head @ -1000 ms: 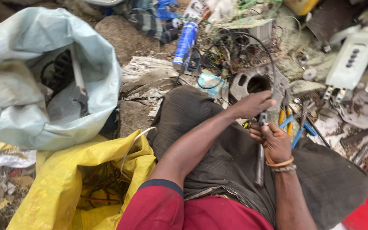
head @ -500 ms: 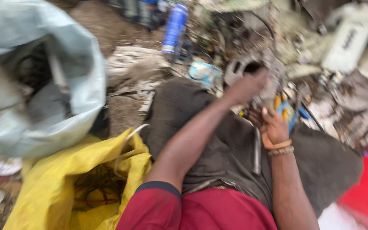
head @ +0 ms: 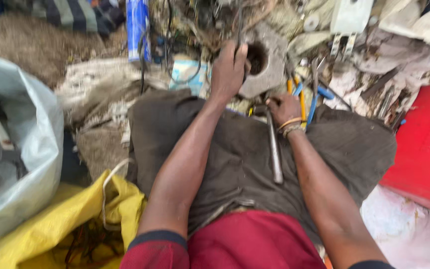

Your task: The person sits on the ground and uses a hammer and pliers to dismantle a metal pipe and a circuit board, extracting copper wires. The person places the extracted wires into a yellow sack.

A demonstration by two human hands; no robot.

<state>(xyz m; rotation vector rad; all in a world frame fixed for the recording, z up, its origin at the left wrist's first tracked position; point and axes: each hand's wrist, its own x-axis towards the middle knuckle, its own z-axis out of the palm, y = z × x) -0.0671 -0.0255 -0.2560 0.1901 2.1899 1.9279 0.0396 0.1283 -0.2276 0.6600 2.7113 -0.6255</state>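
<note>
Two hands work beside the grey metal casting (head: 269, 62): the left hand (head: 229, 69) grips dark wires (head: 239, 20) just above it, the right hand (head: 283, 107) clenches a steel rod (head: 274, 149) just below it. The wires probably flex; the rod looks stiff and heavy, best held near its top.

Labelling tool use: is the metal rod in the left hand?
No, the right hand grips the metal rod; the left hand holds dark wires by the grey casting.
</note>
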